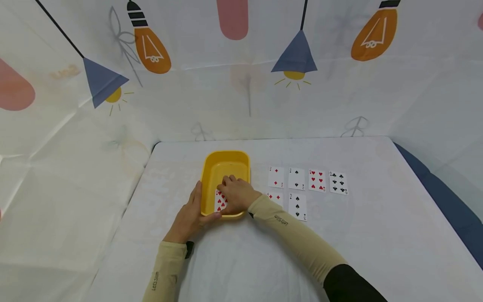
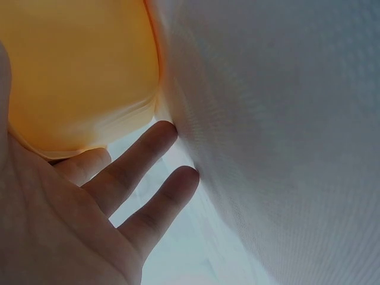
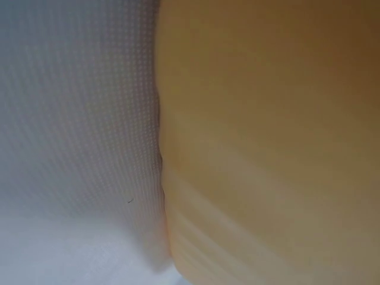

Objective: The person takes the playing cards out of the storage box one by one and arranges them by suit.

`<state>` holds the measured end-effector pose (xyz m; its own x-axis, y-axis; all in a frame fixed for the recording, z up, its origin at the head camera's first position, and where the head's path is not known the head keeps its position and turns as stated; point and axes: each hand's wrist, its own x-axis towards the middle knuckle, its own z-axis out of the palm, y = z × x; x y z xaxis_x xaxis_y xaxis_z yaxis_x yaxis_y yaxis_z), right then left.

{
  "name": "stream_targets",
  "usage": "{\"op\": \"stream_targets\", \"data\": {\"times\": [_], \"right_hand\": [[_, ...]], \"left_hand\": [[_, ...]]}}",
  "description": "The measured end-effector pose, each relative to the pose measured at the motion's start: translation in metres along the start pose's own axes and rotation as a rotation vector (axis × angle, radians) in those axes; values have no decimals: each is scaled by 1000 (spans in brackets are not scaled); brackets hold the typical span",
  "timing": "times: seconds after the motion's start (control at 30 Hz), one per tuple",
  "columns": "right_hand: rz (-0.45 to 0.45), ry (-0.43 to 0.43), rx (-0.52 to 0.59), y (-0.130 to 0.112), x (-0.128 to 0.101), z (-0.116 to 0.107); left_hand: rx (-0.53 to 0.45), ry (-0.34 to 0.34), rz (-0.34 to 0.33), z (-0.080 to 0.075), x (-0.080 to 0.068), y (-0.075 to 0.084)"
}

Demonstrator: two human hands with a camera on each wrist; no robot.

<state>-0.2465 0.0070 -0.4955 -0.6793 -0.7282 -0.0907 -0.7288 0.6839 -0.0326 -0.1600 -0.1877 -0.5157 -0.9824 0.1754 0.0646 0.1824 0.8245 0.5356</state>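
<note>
A yellow tray (image 1: 211, 161) sits on the white table. My left hand (image 1: 188, 216) rests against its left front corner, fingers along the outer side and thumb along the front rim. In the left wrist view, the fingers (image 2: 127, 178) are straight and spread, tips down at the tablecloth beside the tray wall (image 2: 83, 65). My right hand (image 1: 238, 195) reaches inside the tray with bent fingers and grips a hearts playing card (image 1: 219, 201) by its ends; the hand covers its right part. The right wrist view has only the tray's outer wall (image 3: 267, 148) and cloth.
Right of the tray lie face-up cards in two rows: a two of diamonds (image 1: 276, 177), a two of spades (image 1: 296, 179), a hearts card (image 1: 317, 180) and a clubs card (image 1: 338, 183), then a partly hidden diamonds card (image 1: 275, 197) and a three of spades (image 1: 297, 206). A patterned curtain (image 1: 207, 96) stands behind.
</note>
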Motion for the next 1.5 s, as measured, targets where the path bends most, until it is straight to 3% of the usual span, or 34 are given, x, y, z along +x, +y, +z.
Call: {"op": "stream_targets", "data": {"times": [0.43,0.87,1.1,1.3,1.5], "right_hand": [[-29,83,82,2,-1,1],[-32,187,154,2,-7,1],[-40,315,213,2,-11,5],[-61,411,190,3,-15,7],[-54,469,154,3,-21,7]], "left_hand": [[8,7,20,-1,0,1],[4,-3,-9,1,1,1],[20,-4,-9,1,1,0],[37,-2,10,2,0,1],[31,-5,-13,2,0,0]]}}
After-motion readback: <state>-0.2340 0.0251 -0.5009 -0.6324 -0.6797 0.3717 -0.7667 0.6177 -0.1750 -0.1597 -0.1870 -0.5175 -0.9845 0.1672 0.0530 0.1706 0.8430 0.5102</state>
